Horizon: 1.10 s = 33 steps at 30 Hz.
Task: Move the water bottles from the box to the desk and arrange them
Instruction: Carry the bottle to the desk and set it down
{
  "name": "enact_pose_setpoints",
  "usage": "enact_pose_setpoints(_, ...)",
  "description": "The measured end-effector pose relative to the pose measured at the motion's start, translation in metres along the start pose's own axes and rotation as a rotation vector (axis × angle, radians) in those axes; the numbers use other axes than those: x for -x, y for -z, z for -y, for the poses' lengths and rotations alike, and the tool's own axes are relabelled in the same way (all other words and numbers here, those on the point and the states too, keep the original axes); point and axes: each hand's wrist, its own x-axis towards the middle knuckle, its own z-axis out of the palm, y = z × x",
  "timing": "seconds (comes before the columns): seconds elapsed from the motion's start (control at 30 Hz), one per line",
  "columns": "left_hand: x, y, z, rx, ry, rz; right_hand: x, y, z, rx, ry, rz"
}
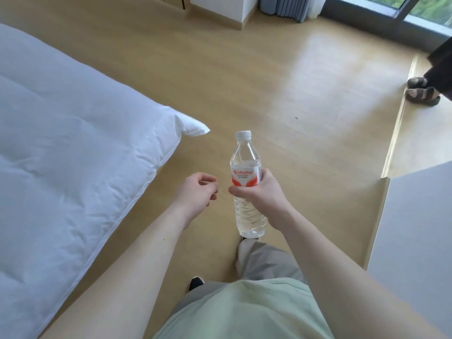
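A clear water bottle (245,167) with a white cap and a red and white label stands upright in the air over the wooden floor. My right hand (260,194) grips it round the middle, just below the label. My left hand (197,189) hangs a little to the left of the bottle, fingers loosely curled, holding nothing and not touching it. A white surface with a wooden edge (415,228) at the right may be the desk. No box is in view.
A bed with a white duvet (73,143) fills the left side. Another person's feet in sandals (422,91) stand on a raised wooden step at the far right. Curtains and a window are at the top right. My own legs are below.
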Motion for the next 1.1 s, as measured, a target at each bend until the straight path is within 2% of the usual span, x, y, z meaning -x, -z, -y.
enact_pose_setpoints(0.33, -0.096, -0.068, -0.097, 0.035, -0.008, 0.010, -0.095, 0.098, 0.058, 0.044, 0.012, -0.002)
enact_pose_setpoints(0.6, -0.178, -0.089, -0.161, 0.014, -0.012, 0.065, -0.171, 0.132, 0.097, 0.031, -0.001, -0.045)
enact_pose_setpoints(0.77, -0.248, -0.077, -0.198, 0.036, 0.010, 0.079, -0.240, 0.131, 0.135, 0.037, -0.002, -0.058)
enact_pose_setpoints(1.1, -0.373, -0.004, -0.283, 0.054, 0.014, 0.055, -0.369, 0.102, 0.248, 0.030, 0.034, -0.045)
